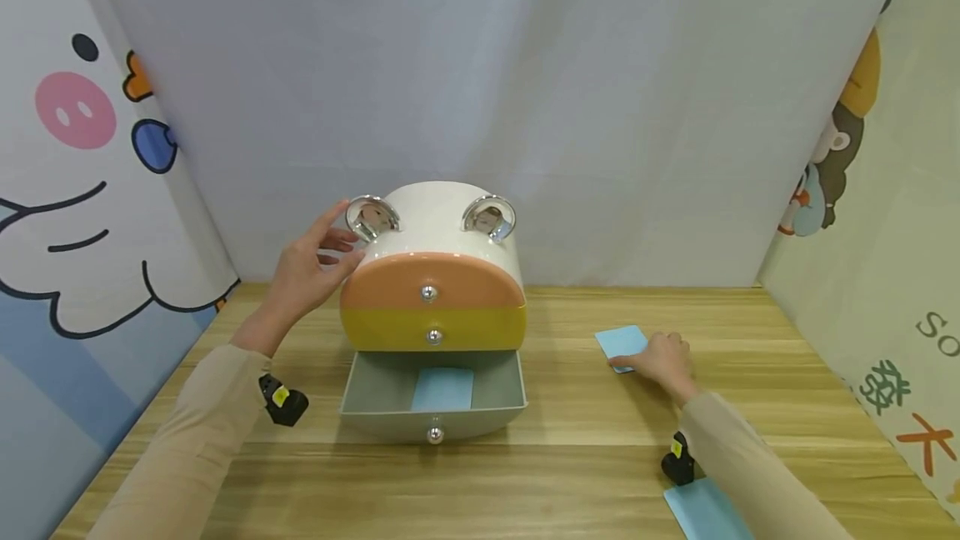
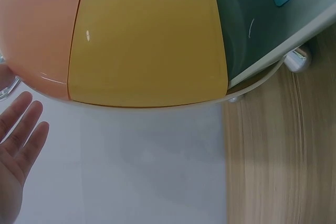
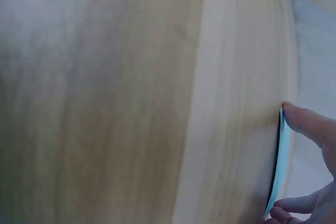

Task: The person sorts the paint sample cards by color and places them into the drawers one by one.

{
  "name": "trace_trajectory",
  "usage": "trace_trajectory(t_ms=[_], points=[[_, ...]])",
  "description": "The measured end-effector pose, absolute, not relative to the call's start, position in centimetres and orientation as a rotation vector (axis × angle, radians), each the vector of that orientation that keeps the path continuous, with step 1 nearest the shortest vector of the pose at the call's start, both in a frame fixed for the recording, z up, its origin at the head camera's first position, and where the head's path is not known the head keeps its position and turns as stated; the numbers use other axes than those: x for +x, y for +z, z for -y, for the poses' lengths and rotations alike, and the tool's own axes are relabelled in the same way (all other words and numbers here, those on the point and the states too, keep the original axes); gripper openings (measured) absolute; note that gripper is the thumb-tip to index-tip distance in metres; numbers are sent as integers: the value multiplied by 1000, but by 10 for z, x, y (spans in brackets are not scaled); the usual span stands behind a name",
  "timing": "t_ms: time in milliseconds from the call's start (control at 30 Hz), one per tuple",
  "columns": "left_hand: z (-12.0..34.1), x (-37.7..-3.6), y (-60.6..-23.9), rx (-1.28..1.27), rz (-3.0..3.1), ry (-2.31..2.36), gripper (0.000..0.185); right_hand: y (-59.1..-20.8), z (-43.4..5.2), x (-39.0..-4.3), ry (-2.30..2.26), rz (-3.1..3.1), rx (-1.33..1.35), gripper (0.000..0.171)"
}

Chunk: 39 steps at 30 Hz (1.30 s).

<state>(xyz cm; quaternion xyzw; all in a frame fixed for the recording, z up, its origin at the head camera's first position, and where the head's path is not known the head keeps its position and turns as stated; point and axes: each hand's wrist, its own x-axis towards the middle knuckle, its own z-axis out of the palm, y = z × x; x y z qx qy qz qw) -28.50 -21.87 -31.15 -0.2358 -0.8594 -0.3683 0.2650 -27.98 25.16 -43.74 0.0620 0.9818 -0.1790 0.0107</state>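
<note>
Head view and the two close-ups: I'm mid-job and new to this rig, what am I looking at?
There is no machine, only a person's two bare hands. The wide picture comes from a head-worn camera; the close-ups come from cameras on each wrist. On the wooden table stands a small drawer cabinet with orange and yellow drawers closed and the grey bottom drawer pulled out, a blue card lying inside. The left hand rests open against the cabinet's side. The right hand pinches another blue card lying on the table. A third blue sheet lies near the front edge.
</note>
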Motion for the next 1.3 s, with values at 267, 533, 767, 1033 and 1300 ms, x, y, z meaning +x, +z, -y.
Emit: trace_trajectory(t_ms=[267,533,767,1033,1300], points=[[218,-285,-310,-640,2323,-999,67,-434,-250,-283,-735,-2996,235,68],[217,-286,-311,-644,2321,-995,67,-431,-262,-286,-1137,-2807,265,50],[218,-287,-312,-648,2315,-999,67,-422,-270,-283,-1407,-2637,219,40],[219,-286,-313,-644,2319,-988,67,-399,-270,-277,-1517,-2487,52,41],[219,-286,-312,-647,2313,-999,67,-364,-261,-269,-1564,-2427,-147,40]])
